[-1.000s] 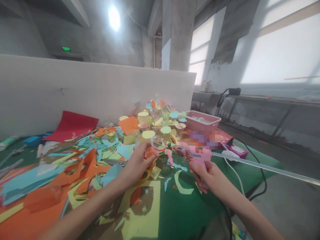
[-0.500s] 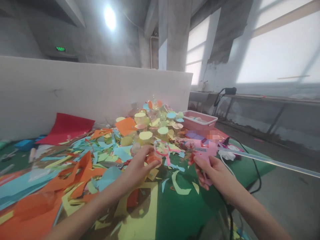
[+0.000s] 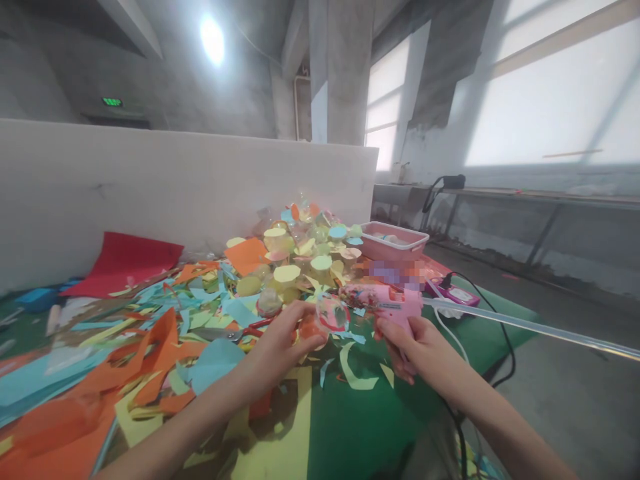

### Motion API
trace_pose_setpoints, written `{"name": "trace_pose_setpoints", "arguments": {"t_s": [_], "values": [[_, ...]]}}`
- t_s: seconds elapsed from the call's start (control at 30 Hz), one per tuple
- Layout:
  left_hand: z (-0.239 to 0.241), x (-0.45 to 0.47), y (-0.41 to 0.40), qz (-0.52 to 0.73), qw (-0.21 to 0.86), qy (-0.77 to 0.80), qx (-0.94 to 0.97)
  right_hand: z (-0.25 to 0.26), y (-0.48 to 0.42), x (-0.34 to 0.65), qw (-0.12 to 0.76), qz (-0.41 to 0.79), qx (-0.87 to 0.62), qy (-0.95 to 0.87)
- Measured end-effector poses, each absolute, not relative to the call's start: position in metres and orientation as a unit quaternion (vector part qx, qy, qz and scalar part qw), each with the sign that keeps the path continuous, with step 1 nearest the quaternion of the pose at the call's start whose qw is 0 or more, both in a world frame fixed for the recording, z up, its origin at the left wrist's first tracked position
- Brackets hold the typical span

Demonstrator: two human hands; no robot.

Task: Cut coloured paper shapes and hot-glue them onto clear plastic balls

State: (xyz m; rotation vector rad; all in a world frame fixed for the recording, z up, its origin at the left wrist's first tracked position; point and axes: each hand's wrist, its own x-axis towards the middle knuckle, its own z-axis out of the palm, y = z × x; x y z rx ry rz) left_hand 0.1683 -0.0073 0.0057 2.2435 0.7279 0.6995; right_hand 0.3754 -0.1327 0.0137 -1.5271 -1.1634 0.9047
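Observation:
My left hand (image 3: 283,340) is closed around a clear plastic cup (image 3: 333,313) with a reddish ring at its end and orange showing at its lower left. The cup lies tilted, its ringed end facing right. My right hand (image 3: 413,347) grips a pink hot glue gun (image 3: 407,307) by its handle. Its stained front end points left and is at the cup's rim; I cannot tell if they touch. A long clear glue stick (image 3: 520,321) sticks out of the gun's back. Red-handled scissors (image 3: 233,333) lie just left of my left hand.
Plastic cups with paper discs (image 3: 287,273) are heaped behind my hands. Cut paper scraps (image 3: 135,353) cover the left of the green table (image 3: 370,427). A pink basket (image 3: 395,243) stands at the back right. A black cord (image 3: 510,340) hangs over the right edge near a purple power strip (image 3: 457,295).
The glue gun's front end has come left up to the cup. The cup has tipped so its ringed end faces the gun. The whole view has shifted slightly.

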Motion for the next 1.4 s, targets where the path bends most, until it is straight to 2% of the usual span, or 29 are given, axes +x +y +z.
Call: {"name": "trace_pose_setpoints", "arguments": {"t_s": [1.4], "values": [[0.004, 0.168, -0.007, 0.277, 0.343, 0.280, 0.853, 0.001, -0.131, 0.384, 0.475, 0.375, -0.636, -0.479]]}}
